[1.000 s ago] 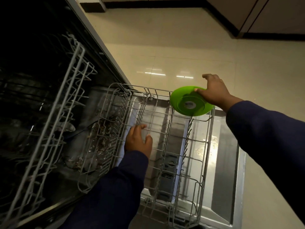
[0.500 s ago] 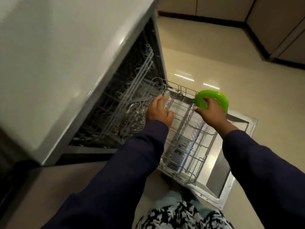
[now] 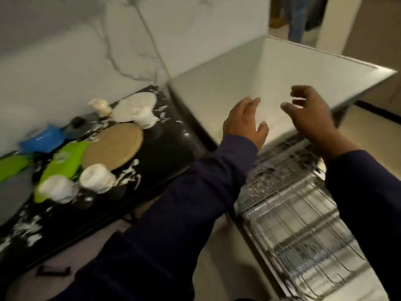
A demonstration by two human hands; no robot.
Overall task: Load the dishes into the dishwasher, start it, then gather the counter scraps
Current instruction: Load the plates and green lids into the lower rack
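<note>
**Both hands empty over the dishwasher, dishes waiting on the counter**

The left hand [image 3: 245, 124] and right hand [image 3: 308, 114] are hovering above the dishwasher [image 3: 282, 68], fingers loosely spread and curled, gripping nothing. The wire rack [image 3: 299, 224] is sitting pulled out below them. Over on the black counter [image 3: 165, 153] a tan plate [image 3: 112, 146], green plate [image 3: 63, 164], blue dish [image 3: 41, 140] and white cups [image 3: 97, 178] are lying among white scraps [image 3: 128, 174]. Everything's pretty blurry.

Single head view, close, looking down over counter [image 3: 165, 148] and dishwasher [image 3: 293, 213].
</note>
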